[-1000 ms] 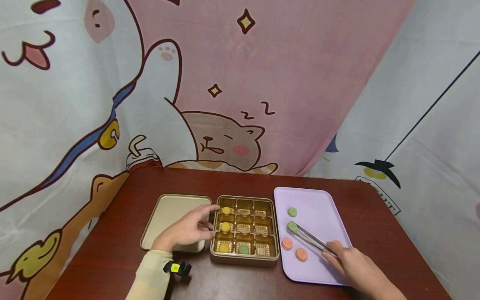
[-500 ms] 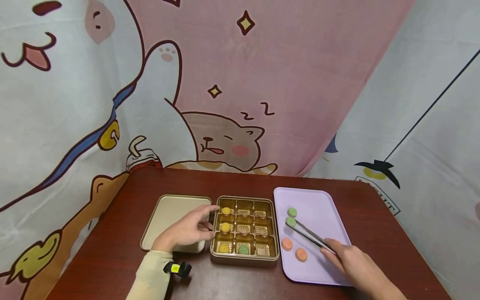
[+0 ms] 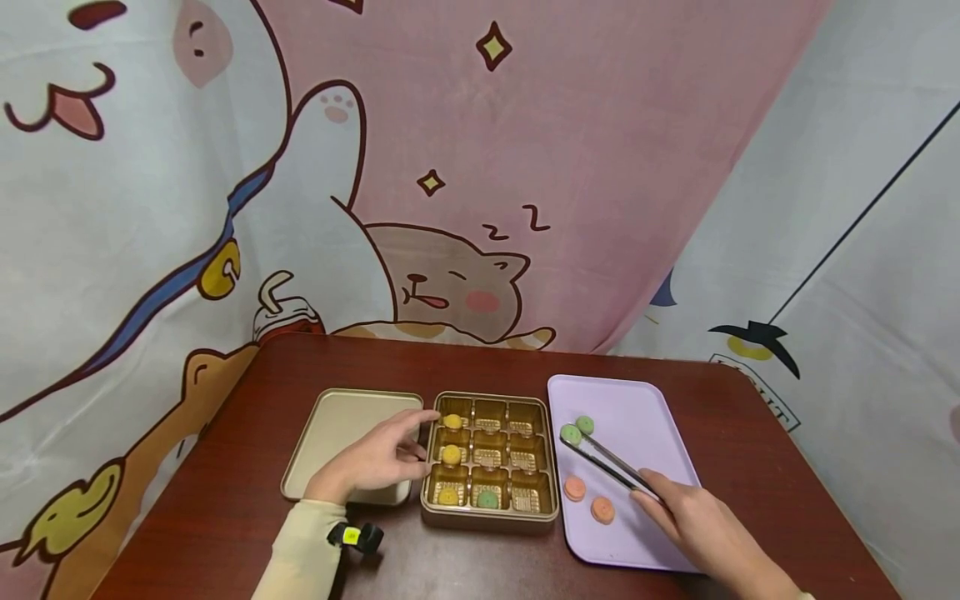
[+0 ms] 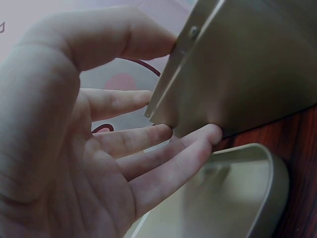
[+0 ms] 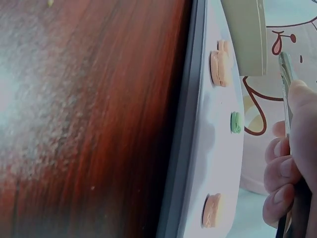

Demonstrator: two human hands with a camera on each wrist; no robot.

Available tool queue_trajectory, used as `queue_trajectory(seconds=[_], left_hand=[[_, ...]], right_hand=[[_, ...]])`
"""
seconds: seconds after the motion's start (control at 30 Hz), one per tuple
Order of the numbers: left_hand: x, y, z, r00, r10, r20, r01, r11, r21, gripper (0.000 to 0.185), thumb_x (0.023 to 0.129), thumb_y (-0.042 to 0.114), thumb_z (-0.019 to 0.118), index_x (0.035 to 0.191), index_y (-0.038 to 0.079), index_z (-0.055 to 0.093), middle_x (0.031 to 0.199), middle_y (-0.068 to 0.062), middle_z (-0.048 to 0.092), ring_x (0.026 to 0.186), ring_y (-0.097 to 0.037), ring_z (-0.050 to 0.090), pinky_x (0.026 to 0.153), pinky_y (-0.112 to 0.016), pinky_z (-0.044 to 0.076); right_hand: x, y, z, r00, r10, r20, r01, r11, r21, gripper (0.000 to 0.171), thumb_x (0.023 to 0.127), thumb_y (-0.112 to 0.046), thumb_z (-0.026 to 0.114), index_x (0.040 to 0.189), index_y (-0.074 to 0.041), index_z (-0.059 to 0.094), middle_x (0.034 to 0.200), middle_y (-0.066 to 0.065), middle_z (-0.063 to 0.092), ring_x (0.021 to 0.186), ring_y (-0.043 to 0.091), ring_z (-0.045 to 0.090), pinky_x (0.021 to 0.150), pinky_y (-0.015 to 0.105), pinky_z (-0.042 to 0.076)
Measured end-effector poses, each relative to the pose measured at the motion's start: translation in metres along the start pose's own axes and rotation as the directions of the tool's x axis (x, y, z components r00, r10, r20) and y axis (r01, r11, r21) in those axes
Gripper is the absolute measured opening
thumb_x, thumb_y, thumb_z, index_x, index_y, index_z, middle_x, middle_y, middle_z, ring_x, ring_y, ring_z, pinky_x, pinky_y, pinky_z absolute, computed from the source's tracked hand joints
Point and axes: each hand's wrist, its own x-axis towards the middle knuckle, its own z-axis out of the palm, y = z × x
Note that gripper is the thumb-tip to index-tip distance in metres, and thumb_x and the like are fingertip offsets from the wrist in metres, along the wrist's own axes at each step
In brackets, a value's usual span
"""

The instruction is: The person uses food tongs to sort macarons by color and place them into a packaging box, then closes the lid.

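Observation:
My right hand (image 3: 697, 521) grips metal tongs (image 3: 618, 472), whose tips pinch a green macaron (image 3: 571, 434) over the left edge of the lilac tray (image 3: 637, 537). Just behind it, a second green macaron (image 3: 585, 425) lies on the tray. With fingers fairly straight, my left hand (image 3: 378, 454) touches the left side of a gold box (image 3: 491, 518); the left wrist view shows its fingertips against the box wall (image 4: 247, 69). Yellow macarons (image 3: 451, 454) sit in the box's left column of compartments, and a green macaron (image 3: 487, 499) in the front middle one.
Orange macarons (image 3: 603, 510) lie on the tray's front part; another orange macaron (image 5: 213, 210) shows nearer my right hand in the right wrist view. The box lid (image 3: 341, 417) lies left of the box, partly under my left hand. A patterned cloth (image 3: 600, 167) hangs behind the table.
My right hand has moved the tongs and the green macaron leftward and slightly away from me, up to the tray's left edge. The left hand stays at the box.

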Motion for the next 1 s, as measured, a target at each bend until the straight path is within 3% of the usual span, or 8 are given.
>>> queue_trajectory(seconds=[0.2, 0.57, 0.73, 0.87, 1.0], left_hand=[[0.000, 0.000, 0.000, 1.000, 0.002, 0.001, -0.002, 1.000, 0.002, 0.079, 0.090, 0.011, 0.079, 0.159, 0.006, 0.041, 0.157, -0.021, 0.044, 0.104, -0.021, 0.071, 0.091, -0.030, 0.061], [0.000, -0.001, 0.000, 1.000, 0.011, -0.002, -0.011, 1.000, 0.000, 0.079, 0.089, 0.010, 0.079, 0.158, 0.005, 0.042, 0.156, -0.020, 0.045, 0.103, -0.020, 0.071, 0.090, -0.028, 0.061], [0.000, -0.001, 0.000, 1.000, 0.013, -0.002, -0.013, 1.000, 0.001, 0.078, 0.089, 0.010, 0.080, 0.158, 0.005, 0.042, 0.155, -0.020, 0.046, 0.103, -0.021, 0.071, 0.090, -0.028, 0.061], [0.000, -0.001, 0.000, 1.000, 0.009, -0.001, -0.009, 1.000, -0.006, 0.078, 0.089, 0.010, 0.080, 0.158, 0.005, 0.042, 0.156, -0.019, 0.046, 0.103, -0.020, 0.071, 0.089, -0.028, 0.061], [0.000, -0.001, 0.000, 1.000, 0.004, 0.000, -0.004, 1.000, -0.007, 0.079, 0.089, 0.010, 0.080, 0.158, 0.006, 0.042, 0.156, -0.019, 0.045, 0.103, -0.019, 0.071, 0.089, -0.028, 0.061]], right_hand=[[0.004, -0.003, 0.005, 0.998, -0.055, -0.028, 0.055, 0.998, 0.003, 0.023, 0.088, -0.026, 0.085, 0.106, -0.019, 0.073, 0.082, -0.013, 0.070, 0.068, -0.004, 0.053, 0.053, 0.032, 0.053], [0.018, -0.016, 0.014, 0.971, -0.224, -0.090, 0.227, 0.973, 0.032, 0.026, 0.087, -0.023, 0.086, 0.109, -0.019, 0.072, 0.080, -0.017, 0.067, 0.068, -0.007, 0.055, 0.053, 0.025, 0.050], [0.027, -0.027, 0.015, 0.973, -0.222, -0.058, 0.225, 0.973, 0.049, 0.022, 0.090, -0.025, 0.083, 0.108, -0.024, 0.070, 0.073, -0.027, 0.058, 0.066, -0.007, 0.050, 0.049, 0.027, 0.046], [0.032, -0.038, 0.017, 0.987, -0.162, -0.001, 0.162, 0.986, 0.039, 0.016, 0.095, -0.034, 0.078, 0.103, -0.035, 0.064, 0.067, -0.040, 0.048, 0.065, -0.009, 0.049, 0.042, 0.027, 0.036], [0.038, -0.045, 0.018, 0.984, -0.179, 0.004, 0.178, 0.983, 0.050, 0.019, 0.094, -0.035, 0.079, 0.097, -0.034, 0.061, 0.065, -0.038, 0.041, 0.061, -0.010, 0.044, 0.042, 0.021, 0.029]])
